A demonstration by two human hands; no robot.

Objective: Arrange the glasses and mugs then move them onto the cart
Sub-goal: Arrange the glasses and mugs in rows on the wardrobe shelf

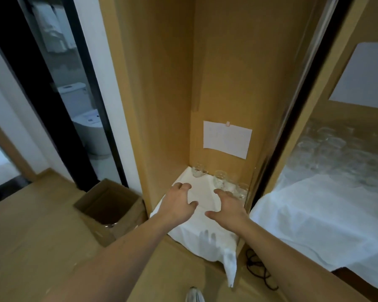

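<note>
A: How far along does this look?

B: Early, I'd judge. The small clear glass cups (pixel 218 178) stand on the white cloth (pixel 202 214) that lines the floor of the tall tan wooden alcove (pixel 216 83): one pair at the back left corner, the rest in a loose cluster along the right wall. No cart is in view.

A: And the hands?

B: Both reach in over the cloth. The left hand (pixel 179 201) has its fingers (pixel 184 185) spread and lightly bent, holding nothing. The right hand (pixel 228 205) is also spread and holds nothing, its fingertips just beside the right-hand cluster.

A: So what's left?

B: Seemingly all of it: grouping the cups, then carrying them out. More glassware shows, blurred, on the white-covered surface (pixel 314 214) at right. An open brown cardboard box (pixel 109 205) sits left of the alcove.
</note>
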